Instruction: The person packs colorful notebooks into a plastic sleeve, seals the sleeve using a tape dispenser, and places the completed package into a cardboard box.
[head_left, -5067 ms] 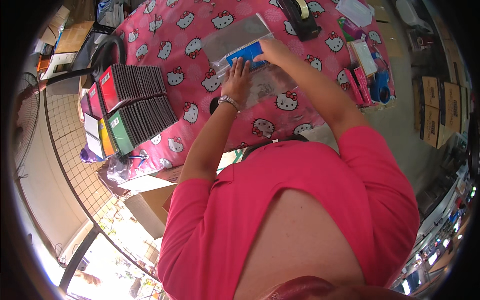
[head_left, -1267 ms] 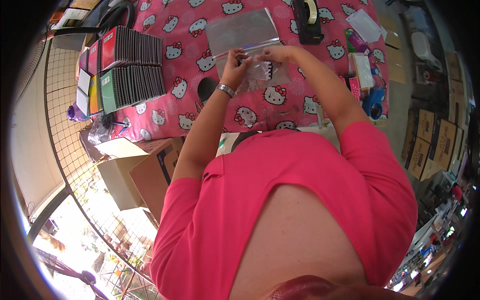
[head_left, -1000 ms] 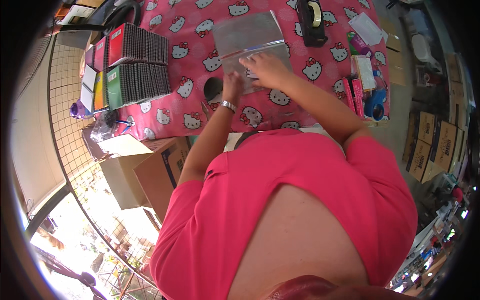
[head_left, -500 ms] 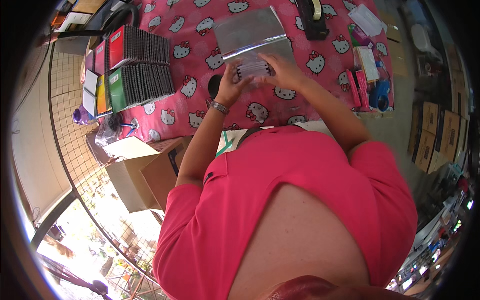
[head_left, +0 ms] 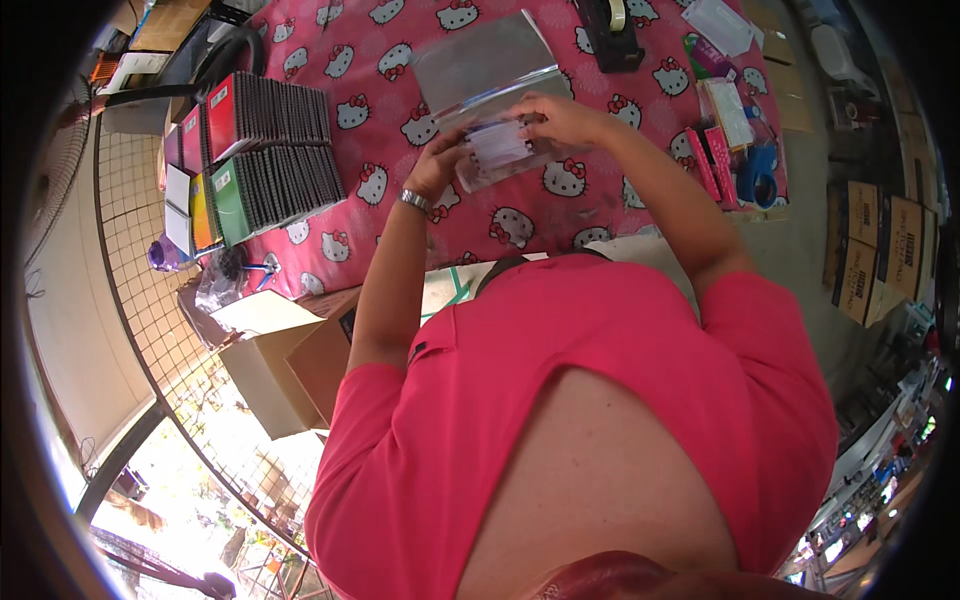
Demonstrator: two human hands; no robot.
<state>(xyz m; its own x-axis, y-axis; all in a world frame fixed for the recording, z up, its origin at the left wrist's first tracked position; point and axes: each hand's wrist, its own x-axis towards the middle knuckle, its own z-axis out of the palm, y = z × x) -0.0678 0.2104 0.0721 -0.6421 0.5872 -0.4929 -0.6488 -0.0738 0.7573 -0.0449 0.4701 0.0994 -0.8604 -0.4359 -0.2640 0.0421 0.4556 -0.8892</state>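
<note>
Between my two hands lies a small white stack (head_left: 500,147) with dark bits along its sides, probably small spiral notebooks; the exact kind is hard to make out. Clear plastic film (head_left: 480,180) shows around its near side. My left hand (head_left: 437,165) grips the stack's left side, fingers bent and thumb inward. On the far right corner, my right hand (head_left: 555,120) has its fingers curled over the stack and film. Just beyond lies a pile of shiny, silvery clear plastic sheets or bags (head_left: 485,65), its near edge touching the stack.
Rows of spiral notebooks (head_left: 285,150) with coloured covers stand at the left. A black tape dispenser (head_left: 610,40) is at the far side. At the right sit pink strips (head_left: 710,165) and a blue tape roll (head_left: 760,175). An open cardboard box (head_left: 270,365) stands below the table's left edge.
My right hand has moved up over the stack's far corner. The stack now sits flatter, with clear film showing on its near side. The whole view has shifted slightly.
</note>
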